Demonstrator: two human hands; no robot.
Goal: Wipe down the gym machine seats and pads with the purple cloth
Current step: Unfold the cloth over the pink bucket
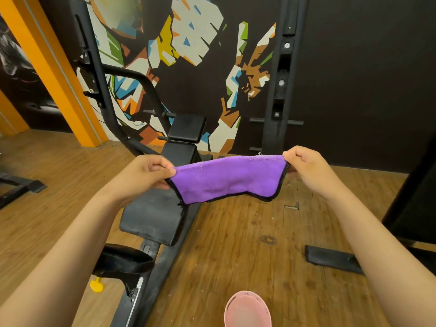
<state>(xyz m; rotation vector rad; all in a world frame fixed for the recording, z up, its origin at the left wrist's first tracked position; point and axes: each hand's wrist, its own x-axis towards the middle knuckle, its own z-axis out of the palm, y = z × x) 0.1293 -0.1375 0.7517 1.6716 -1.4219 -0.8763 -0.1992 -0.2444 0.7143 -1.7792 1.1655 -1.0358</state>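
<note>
The person holds the cloth out in front of them, stretched between both hands and clear of everything below. It is purple with a dark stitched edge, folded over so the fold runs along the top, and it sags a little in the middle.

The left hand pinches the cloth's left end, thumb on top and fingers curled under. The right hand grips the right end the same way, fingers bent over the top corner. Both forearms reach in from the near edge of the view.

Under the left half of the cloth sits the machine's long black pad, tilted and scuffed with pale dust. The cloth's lower left corner hangs in front of it, though I cannot tell whether the two touch. Farther back on the same frame is a small square pad, and nearer, by the left forearm, a black seat with a yellow knob below it.

The machine stands on a wood floor, with a black upright on its far right against a dark wall painted with a bright mural. An orange post rises at the far left. A pink shoe shows at the floor's near edge.
</note>
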